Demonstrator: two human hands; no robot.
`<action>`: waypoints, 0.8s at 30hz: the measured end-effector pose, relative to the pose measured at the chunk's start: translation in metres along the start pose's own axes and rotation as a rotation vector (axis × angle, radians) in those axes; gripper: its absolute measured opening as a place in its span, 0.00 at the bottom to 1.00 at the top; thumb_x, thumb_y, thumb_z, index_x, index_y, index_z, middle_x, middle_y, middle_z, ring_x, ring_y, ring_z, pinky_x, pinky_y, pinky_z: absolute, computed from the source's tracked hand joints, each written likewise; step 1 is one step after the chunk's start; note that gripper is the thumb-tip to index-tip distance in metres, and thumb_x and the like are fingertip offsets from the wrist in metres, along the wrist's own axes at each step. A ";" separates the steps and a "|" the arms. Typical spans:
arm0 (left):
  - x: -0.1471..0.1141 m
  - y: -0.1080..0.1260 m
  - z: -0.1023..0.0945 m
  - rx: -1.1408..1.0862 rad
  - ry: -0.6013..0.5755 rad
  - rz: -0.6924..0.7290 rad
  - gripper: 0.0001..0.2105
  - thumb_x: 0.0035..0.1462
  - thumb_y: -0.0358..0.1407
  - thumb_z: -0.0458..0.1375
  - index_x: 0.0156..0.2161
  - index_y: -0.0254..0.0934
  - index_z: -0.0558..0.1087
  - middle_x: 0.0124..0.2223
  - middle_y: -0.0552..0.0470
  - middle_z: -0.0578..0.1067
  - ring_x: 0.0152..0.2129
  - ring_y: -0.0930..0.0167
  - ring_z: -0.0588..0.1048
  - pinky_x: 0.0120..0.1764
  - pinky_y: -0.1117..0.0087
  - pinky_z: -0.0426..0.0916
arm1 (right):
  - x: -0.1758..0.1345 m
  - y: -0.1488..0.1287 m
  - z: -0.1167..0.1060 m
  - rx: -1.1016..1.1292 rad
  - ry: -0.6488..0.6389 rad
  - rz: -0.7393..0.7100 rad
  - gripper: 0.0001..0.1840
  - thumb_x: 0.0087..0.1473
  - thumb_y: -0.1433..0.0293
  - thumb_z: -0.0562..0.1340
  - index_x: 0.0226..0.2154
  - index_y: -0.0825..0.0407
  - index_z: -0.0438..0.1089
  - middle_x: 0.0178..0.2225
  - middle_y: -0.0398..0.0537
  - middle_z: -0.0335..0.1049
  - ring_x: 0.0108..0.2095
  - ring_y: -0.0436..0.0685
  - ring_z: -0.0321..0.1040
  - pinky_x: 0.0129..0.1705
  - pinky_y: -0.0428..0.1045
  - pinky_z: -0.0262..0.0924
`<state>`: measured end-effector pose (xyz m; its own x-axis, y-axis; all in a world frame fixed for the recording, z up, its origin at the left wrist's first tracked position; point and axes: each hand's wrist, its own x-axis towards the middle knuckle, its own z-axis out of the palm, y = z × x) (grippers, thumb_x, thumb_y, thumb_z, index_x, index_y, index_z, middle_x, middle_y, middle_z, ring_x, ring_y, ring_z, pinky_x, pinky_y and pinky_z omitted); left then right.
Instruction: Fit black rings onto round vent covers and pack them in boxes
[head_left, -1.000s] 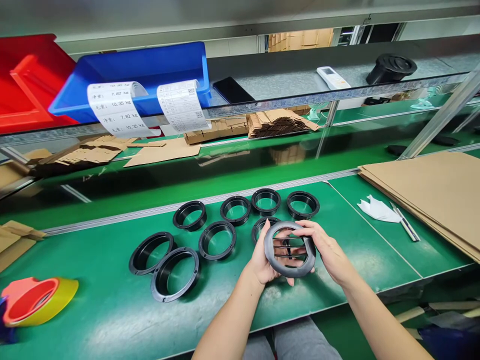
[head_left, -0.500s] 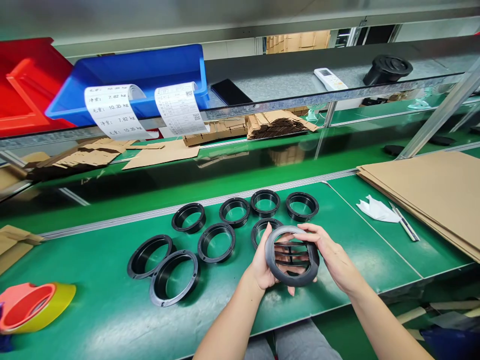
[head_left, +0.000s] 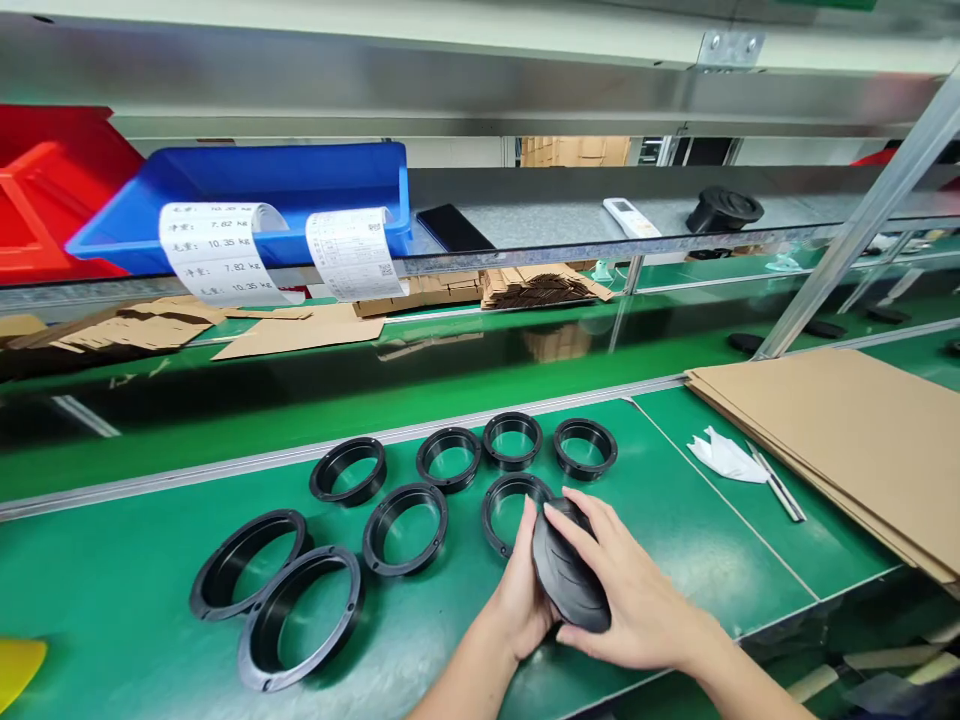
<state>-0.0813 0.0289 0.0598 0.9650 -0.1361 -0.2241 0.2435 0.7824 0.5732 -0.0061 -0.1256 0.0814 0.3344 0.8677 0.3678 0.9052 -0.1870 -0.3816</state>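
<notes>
Between my two hands, above the green bench top, is a round black air vent with its slatted face tilted to the right. My left hand wraps its left side and underside, the thumb pointing up along the rim. Over the face and right edge curl the fingers of my right hand, with the thumb at the lower rim. The slats look closed flat. Just behind my left thumb lies a black flanged ring, partly covered by the hands. Another black ring rests to its left.
More black rings lie on the green bench. Cardboard sheets, a white scrap and a knife are at right. The shelf above carries a blue bin, a phone, a remote and another vent.
The vent has turned from showing an open, see-through centre to showing closed slats. My right hand has moved from its upper edge over its face. The camera view has shifted upward.
</notes>
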 end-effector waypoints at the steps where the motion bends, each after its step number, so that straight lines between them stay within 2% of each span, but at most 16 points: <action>1: 0.001 -0.001 -0.001 0.028 -0.035 -0.005 0.42 0.58 0.68 0.45 0.64 0.36 0.62 0.53 0.35 0.74 0.47 0.53 0.76 0.42 0.56 0.75 | 0.008 0.010 -0.003 0.016 0.022 0.030 0.55 0.50 0.54 0.69 0.71 0.44 0.41 0.70 0.58 0.38 0.68 0.72 0.42 0.64 0.66 0.53; 3: 0.003 -0.002 -0.002 0.096 -0.100 0.003 0.43 0.56 0.70 0.42 0.66 0.41 0.56 0.55 0.34 0.72 0.46 0.52 0.77 0.37 0.55 0.76 | 0.029 0.039 -0.009 -0.022 0.138 0.141 0.53 0.51 0.55 0.67 0.71 0.44 0.42 0.68 0.59 0.42 0.66 0.71 0.45 0.63 0.65 0.54; 5: 0.003 -0.003 -0.004 0.154 -0.126 0.019 0.42 0.57 0.69 0.42 0.65 0.40 0.57 0.55 0.33 0.71 0.46 0.52 0.77 0.34 0.57 0.77 | 0.054 0.073 -0.014 -0.146 0.226 0.278 0.54 0.49 0.51 0.68 0.70 0.47 0.45 0.66 0.63 0.44 0.64 0.75 0.47 0.61 0.69 0.54; 7: 0.004 -0.004 -0.005 0.189 -0.134 0.023 0.41 0.58 0.67 0.45 0.62 0.35 0.63 0.54 0.31 0.71 0.46 0.52 0.76 0.34 0.60 0.77 | 0.078 0.104 -0.016 -0.282 0.184 0.381 0.56 0.46 0.47 0.68 0.69 0.51 0.49 0.64 0.67 0.48 0.62 0.78 0.50 0.59 0.70 0.54; 10: 0.004 -0.006 -0.007 0.206 -0.147 0.024 0.38 0.58 0.65 0.50 0.56 0.31 0.69 0.52 0.30 0.72 0.45 0.53 0.77 0.31 0.62 0.77 | 0.099 0.131 -0.010 -0.422 0.041 0.416 0.57 0.45 0.42 0.68 0.68 0.54 0.54 0.62 0.71 0.52 0.59 0.80 0.55 0.57 0.68 0.55; 12: 0.004 -0.008 -0.007 0.209 -0.140 0.041 0.36 0.58 0.63 0.53 0.55 0.31 0.70 0.51 0.31 0.73 0.44 0.54 0.77 0.31 0.63 0.77 | 0.102 0.138 -0.001 -0.482 -0.008 0.407 0.57 0.46 0.40 0.66 0.68 0.54 0.53 0.63 0.72 0.51 0.59 0.80 0.54 0.58 0.67 0.54; 15: 0.001 -0.008 -0.005 0.216 -0.127 0.059 0.33 0.59 0.60 0.55 0.55 0.31 0.70 0.50 0.31 0.73 0.43 0.55 0.77 0.31 0.64 0.77 | 0.098 0.141 0.009 -0.514 -0.050 0.383 0.53 0.54 0.39 0.57 0.69 0.57 0.50 0.65 0.73 0.48 0.64 0.79 0.49 0.61 0.67 0.50; 18: -0.001 -0.007 -0.002 0.227 -0.121 0.061 0.30 0.61 0.57 0.55 0.54 0.32 0.71 0.50 0.32 0.74 0.43 0.57 0.77 0.32 0.66 0.76 | 0.097 0.138 0.003 -0.491 -0.092 0.388 0.48 0.61 0.40 0.48 0.69 0.56 0.50 0.67 0.70 0.47 0.66 0.76 0.46 0.63 0.69 0.46; 20: -0.002 -0.007 0.000 0.230 -0.119 0.064 0.29 0.61 0.57 0.56 0.53 0.32 0.71 0.49 0.33 0.74 0.43 0.58 0.77 0.32 0.67 0.76 | 0.101 0.134 -0.006 -0.479 -0.010 0.373 0.44 0.64 0.43 0.44 0.69 0.55 0.49 0.69 0.66 0.43 0.68 0.73 0.42 0.64 0.70 0.42; 23: -0.001 -0.008 0.001 0.256 -0.115 0.058 0.27 0.60 0.55 0.58 0.51 0.32 0.72 0.47 0.33 0.74 0.42 0.59 0.77 0.31 0.68 0.76 | 0.111 0.131 -0.009 -0.504 0.215 0.308 0.37 0.68 0.51 0.42 0.70 0.55 0.46 0.71 0.60 0.40 0.70 0.69 0.34 0.67 0.70 0.35; 24: -0.001 -0.008 0.001 0.271 -0.111 0.058 0.27 0.59 0.54 0.60 0.50 0.31 0.73 0.47 0.33 0.75 0.41 0.59 0.77 0.30 0.69 0.76 | 0.114 0.131 -0.005 -0.509 0.211 0.297 0.36 0.68 0.53 0.42 0.70 0.55 0.46 0.70 0.59 0.41 0.70 0.68 0.35 0.67 0.69 0.34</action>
<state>-0.0845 0.0221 0.0559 0.9791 -0.1732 -0.1065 0.1909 0.6023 0.7751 0.1516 -0.0536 0.0773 0.5887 0.6446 0.4877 0.7595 -0.6476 -0.0608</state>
